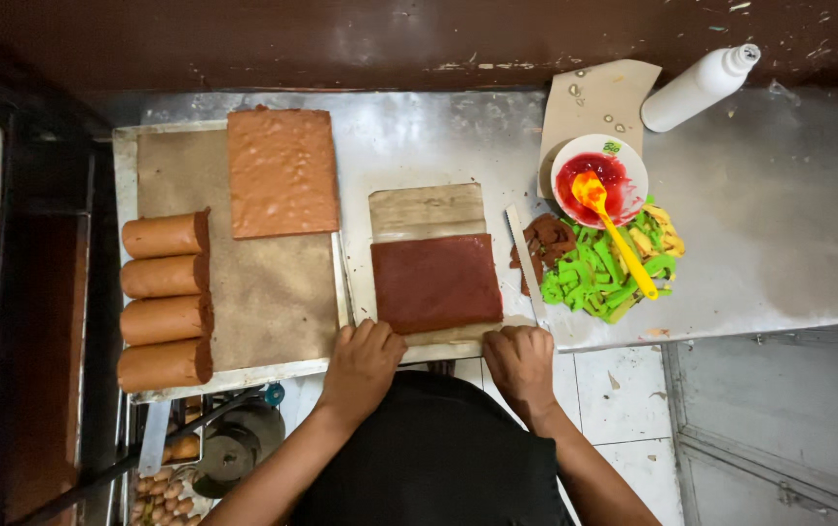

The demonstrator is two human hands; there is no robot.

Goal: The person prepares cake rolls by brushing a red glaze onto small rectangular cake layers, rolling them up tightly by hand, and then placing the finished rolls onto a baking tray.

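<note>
Cake sheet (436, 282), dark red-brown, flat, lies on a paper sheet (427, 209) on the steel bench (780, 244), near edge just in front of the person. Left hand (361, 362) at the near left corner of the sheet, fingers curled over the paper's edge, grip clenched on the paper there. Right hand (519, 358) at the near right corner, fingers curled down the same way, grip on the paper edge; exactly how much it pinches cannot be told. Both hands touching the near edge, cake between them.

Serrated knife (526, 263) lies just right of the cake, along its side. Brown crumbs (548, 239) beside the knife. Right of that a pile of green and yellow strips (604, 273). White bowl (599, 178) of red jam sits behind the pile, on a paper scrap (594, 102); yellow spatula (614, 229) rests with head in the jam, handle out over the strips. White bottle (700, 88) tilted at far right of the bench.

Left of the cake a tray (127, 156) lined with paper carries a lighter orange-brown cake slab (283, 172) at the far end and four rolls (164, 299) stacked in a column along its left side. Under the bench at lower left, eggs (161, 497), partly hidden.
</note>
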